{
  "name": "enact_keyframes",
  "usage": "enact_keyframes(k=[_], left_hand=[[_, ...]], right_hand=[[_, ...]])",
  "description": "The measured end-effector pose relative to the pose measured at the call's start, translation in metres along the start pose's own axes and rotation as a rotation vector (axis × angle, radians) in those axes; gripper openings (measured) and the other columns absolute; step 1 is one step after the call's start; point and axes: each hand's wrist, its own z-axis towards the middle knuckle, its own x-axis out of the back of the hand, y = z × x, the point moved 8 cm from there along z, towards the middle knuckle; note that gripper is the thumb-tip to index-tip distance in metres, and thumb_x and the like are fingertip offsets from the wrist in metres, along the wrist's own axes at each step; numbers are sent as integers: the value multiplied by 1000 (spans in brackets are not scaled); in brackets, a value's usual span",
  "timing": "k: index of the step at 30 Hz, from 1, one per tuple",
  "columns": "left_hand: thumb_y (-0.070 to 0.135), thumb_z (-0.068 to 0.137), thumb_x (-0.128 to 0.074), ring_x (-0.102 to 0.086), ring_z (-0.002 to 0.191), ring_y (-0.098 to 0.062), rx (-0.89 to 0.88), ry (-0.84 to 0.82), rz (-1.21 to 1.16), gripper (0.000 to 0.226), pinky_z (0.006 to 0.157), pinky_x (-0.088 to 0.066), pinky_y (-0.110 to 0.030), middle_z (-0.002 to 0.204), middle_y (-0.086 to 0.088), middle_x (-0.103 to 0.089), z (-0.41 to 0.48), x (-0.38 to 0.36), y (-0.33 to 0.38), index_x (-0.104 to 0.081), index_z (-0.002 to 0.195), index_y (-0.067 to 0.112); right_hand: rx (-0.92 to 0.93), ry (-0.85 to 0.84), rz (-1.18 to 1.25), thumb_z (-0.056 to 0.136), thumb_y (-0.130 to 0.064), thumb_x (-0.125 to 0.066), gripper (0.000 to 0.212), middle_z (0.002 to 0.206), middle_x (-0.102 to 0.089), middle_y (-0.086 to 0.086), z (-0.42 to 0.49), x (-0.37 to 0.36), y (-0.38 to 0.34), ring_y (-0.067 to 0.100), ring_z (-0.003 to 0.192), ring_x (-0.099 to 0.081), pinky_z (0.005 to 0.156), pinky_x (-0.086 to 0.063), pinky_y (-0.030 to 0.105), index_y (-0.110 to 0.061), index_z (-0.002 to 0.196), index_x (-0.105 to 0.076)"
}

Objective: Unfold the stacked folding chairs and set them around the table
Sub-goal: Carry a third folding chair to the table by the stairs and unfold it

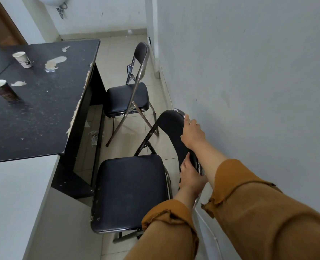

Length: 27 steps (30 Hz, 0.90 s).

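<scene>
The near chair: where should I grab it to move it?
Grip the backrest by its curved rim, at both ends, coming from the wall side. It stands upright above the open seat; the right hand and left hand hold it there.

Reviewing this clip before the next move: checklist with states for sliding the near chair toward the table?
1. Near black padded folding chair unfolded, seat flat: ok.
2. Right hand holds its backrest top: ok.
3. Left hand grips backrest lower down: ok.
4. Far black folding chair set at peeling black table: ok.
5. Near chair's feet all grounded: cannot tell.
6. Floor under table litter-free: not ok, crumpled paper.
</scene>
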Motion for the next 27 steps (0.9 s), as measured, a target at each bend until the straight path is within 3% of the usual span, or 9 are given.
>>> enact_keyframes(k=[3,5,6,9,12,17,22,27], left_hand=[[17,80,-71,-33,137,-26,45,-189,-7,98,113,-32,-41,152,-8,-26,-3,6,-6,-6,152,25],[21,82,-69,-46,125,-21,61,-250,54,85,101,-39,-31,145,-8,-40,-10,22,-5,-18,150,21],[24,85,-66,-48,121,-19,63,-243,126,75,98,-39,-30,143,-7,-44,-12,32,-4,-25,148,19],[22,91,-58,-43,130,-26,18,-94,490,62,109,-37,-39,142,-10,-45,-18,72,4,-31,146,20],[15,93,-46,-23,141,-32,-66,86,845,58,114,-27,-47,148,-11,-36,-34,101,23,-26,147,23],[13,95,-37,2,147,-29,-359,300,1116,59,118,-9,-48,158,-4,-16,-81,121,66,-17,151,18],[15,97,-38,7,147,-30,-511,270,1227,62,120,-6,-49,160,-5,-6,-130,129,57,-8,152,20],[25,97,-38,10,146,-30,-593,126,1183,64,118,-5,-52,160,-4,-4,-196,139,6,-6,152,21]], right_hand=[[9,-35,-58,94,-16,-55,77,144,-31,19,-16,5,-1,32,125,-40,97,-42,37,-7,153,-6],[43,-36,-115,95,-22,-52,67,145,-32,17,-30,13,-4,32,128,-38,101,-38,39,-8,151,-17],[65,-39,-122,96,-26,-51,62,146,-32,17,-37,17,-7,32,130,-36,103,-36,41,-11,149,-22],[135,-47,-114,98,-35,-46,60,154,-25,12,-61,29,-16,33,136,-29,107,-31,44,-20,151,-23],[155,-63,-138,99,-43,-39,61,158,-21,7,-88,40,-19,31,142,-23,110,-27,47,-23,153,-18],[36,-32,-71,99,-49,-33,61,155,-28,7,-143,64,-6,29,141,-25,110,-26,47,-21,152,-22],[-107,6,15,99,-52,-30,58,153,-31,7,-214,69,-4,31,140,-26,110,-25,48,-21,149,-28],[-286,30,114,99,-53,-29,62,156,-26,10,-309,48,-16,32,142,-22,112,-20,49,-17,150,-27]])
